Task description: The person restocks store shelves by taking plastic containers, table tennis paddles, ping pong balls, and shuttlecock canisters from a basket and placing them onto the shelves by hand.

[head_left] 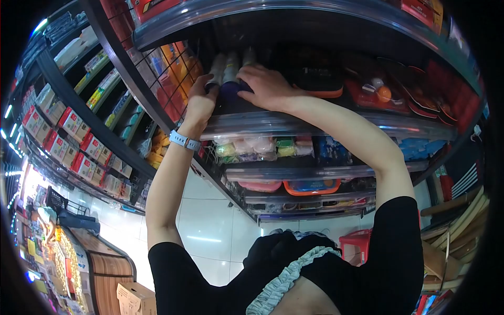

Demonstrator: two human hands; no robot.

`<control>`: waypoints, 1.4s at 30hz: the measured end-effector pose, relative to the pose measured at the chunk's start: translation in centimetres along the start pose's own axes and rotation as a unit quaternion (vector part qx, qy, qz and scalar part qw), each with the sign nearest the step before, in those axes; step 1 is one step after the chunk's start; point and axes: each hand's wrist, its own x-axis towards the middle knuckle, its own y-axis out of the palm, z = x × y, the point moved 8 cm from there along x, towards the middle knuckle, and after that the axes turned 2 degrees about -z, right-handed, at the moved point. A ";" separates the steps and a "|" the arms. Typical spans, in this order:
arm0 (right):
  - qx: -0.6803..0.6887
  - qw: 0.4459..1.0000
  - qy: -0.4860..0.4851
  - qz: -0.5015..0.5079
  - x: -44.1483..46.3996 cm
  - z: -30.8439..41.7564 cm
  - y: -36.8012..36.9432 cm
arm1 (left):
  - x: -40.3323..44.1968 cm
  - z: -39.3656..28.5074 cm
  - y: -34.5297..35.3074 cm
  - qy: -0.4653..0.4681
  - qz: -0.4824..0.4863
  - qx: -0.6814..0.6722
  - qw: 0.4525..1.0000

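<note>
Three pale cylindrical tubes with dark blue ends lie side by side on a dark shelf, pointing toward me; the middle tube (230, 73) shows best. My left hand (202, 100) is curled against the left tube (215, 71), its thumb near the blue end. Over on the other side, my right hand (265, 86) is bent around the right tube (249, 56), fingers on top and thumb by its front end. Much of both outer tubes is hidden by my fingers.
Right of the tubes sit a black case (315, 79), a pack with an orange ball (384, 94) and table tennis bats (420, 97). A wire grid (173, 68) borders the shelf on the left. Below are packaged goods (252, 148). Another person (79, 220) is at the far left.
</note>
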 end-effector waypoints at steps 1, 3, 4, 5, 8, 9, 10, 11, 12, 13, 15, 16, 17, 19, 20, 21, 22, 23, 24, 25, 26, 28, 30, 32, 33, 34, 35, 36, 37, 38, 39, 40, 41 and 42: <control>0.005 1.000 -0.005 -0.004 0.0 0.0 -0.1 | 0.0 0.0 0.0 -0.002 -0.004 -0.003 1.000; 0.017 1.000 -0.007 -0.005 0.0 0.0 -0.2 | 0.1 0.3 -0.1 -0.007 -0.010 -0.007 1.000; 0.024 1.000 -0.009 -0.006 -0.1 0.0 -0.3 | 0.3 0.9 -0.2 -0.011 -0.021 -0.024 0.999; 0.024 1.000 -0.007 -0.009 -0.1 0.1 -0.3 | 0.6 1.7 -0.2 -0.015 -0.032 -0.040 0.999; 0.012 1.000 -0.001 -0.025 -0.1 0.0 -0.5 | 0.1 1.2 -1.0 0.015 -0.084 -0.048 0.995; 0.000 0.999 0.003 -0.033 -0.1 -0.1 -0.4 | -0.3 0.5 -1.2 0.032 -0.103 -0.044 0.993; -0.013 0.999 0.010 -0.041 -0.1 -0.3 -0.5 | -0.7 -0.1 -1.5 0.044 -0.120 -0.054 0.990; -0.020 0.999 0.022 -0.037 -0.2 -0.7 -0.3 | -1.1 -0.7 -1.7 0.056 -0.136 -0.065 0.987; -0.028 0.999 0.033 -0.032 -0.2 -0.8 -0.3 | -1.6 -1.2 -2.0 0.067 -0.152 -0.076 0.983; -0.036 0.998 0.044 -0.027 -0.2 -0.9 -0.4 | -1.9 -1.6 -2.1 0.067 -0.160 -0.071 0.982; -0.047 0.997 0.056 -0.020 -0.2 -1.2 -0.3 | -2.4 -2.1 -2.3 0.065 -0.178 -0.061 0.980; -0.053 0.996 0.063 -0.016 -0.2 -1.3 -0.3 | -2.2 -1.6 -1.9 0.041 -0.131 -0.059 0.989; -0.056 0.996 0.063 -0.013 -0.2 -1.3 -0.2 | -1.9 -1.0 -1.7 0.017 -0.084 -0.057 0.995; -0.065 0.996 0.064 -0.007 -0.2 -1.1 -0.2 | -1.8 -0.8 -0.8 0.000 -0.025 -0.054 0.998; -0.055 0.996 0.063 -0.015 -0.2 -1.2 -0.3 | -1.8 -1.3 -0.3 0.005 -0.013 -0.053 0.999; -0.046 0.997 0.063 -0.023 -0.3 -1.2 -0.2 | -1.9 -1.7 0.0 0.010 -0.001 -0.052 0.999; -0.037 0.997 0.062 -0.030 -0.4 -1.3 -0.2 | -1.9 -2.0 0.2 0.031 0.018 -0.019 0.999; -0.014 0.998 0.056 -0.024 -0.3 -1.4 0.0 | -1.8 -2.3 0.5 0.053 0.037 0.014 0.998; 0.008 0.999 0.049 -0.019 -0.3 -1.4 0.1 | -1.9 -2.6 0.7 0.074 0.055 0.047 0.995; 0.030 0.999 0.043 -0.013 -0.2 -1.5 0.2 | -1.9 -2.6 0.9 0.075 0.067 0.056 0.993; 0.037 0.999 0.032 -0.015 -0.1 -1.5 0.3 | -2.0 -2.7 1.1 0.077 0.078 0.065 0.992; 0.049 0.999 0.011 -0.016 0.1 -1.5 0.6 | -2.1 -2.8 1.4 0.082 0.095 0.082 0.989; 0.042 0.999 0.015 -0.008 0.2 -1.8 1.0 | -2.1 -2.9 1.7 0.089 0.106 0.099 0.985; 0.026 0.999 0.011 -0.021 0.1 -1.8 1.1 | -2.3 -2.8 1.8 0.083 0.110 0.103 0.985; 0.013 0.999 0.006 -0.036 0.0 -1.6 1.0 | -2.3 -2.8 1.8 0.080 0.112 0.106 0.985; 0.000 0.999 0.001 -0.051 -0.1 -1.6 0.9 | -2.4 -2.8 1.9 0.079 0.115 0.108 0.984; 0.001 0.998 0.009 -0.063 -0.1 -1.8 0.7 | -2.4 -2.8 2.0 0.078 0.119 0.110 0.984; 0.002 0.997 0.016 -0.076 -0.2 -1.7 0.3 | -2.4 -2.8 2.0 0.077 0.123 0.113 0.983; 0.002 0.996 0.025 -0.088 -0.3 -1.7 -0.1 | -2.5 -2.9 1.9 0.081 0.120 0.117 0.983; 0.010 0.996 0.021 -0.088 -0.2 -1.5 -0.4 | -2.5 -3.1 1.8 0.087 0.120 0.121 0.982; 0.017 0.996 0.021 -0.090 -0.1 -1.1 -1.0 | -2.6 -3.3 2.0 0.093 0.124 0.125 0.980; 0.023 0.995 0.027 -0.095 -0.2 -1.1 -1.4 | -2.5 -3.2 1.9 0.116 0.104 0.138 0.978; 0.008 0.993 0.015 -0.114 -0.3 -0.9 -1.6 | -2.5 -3.1 1.9 0.142 0.090 0.147 0.975; -0.012 0.991 0.010 -0.133 -0.4 -0.8 -1.9 | -2.7 -3.1 2.0 0.124 0.102 0.148 0.976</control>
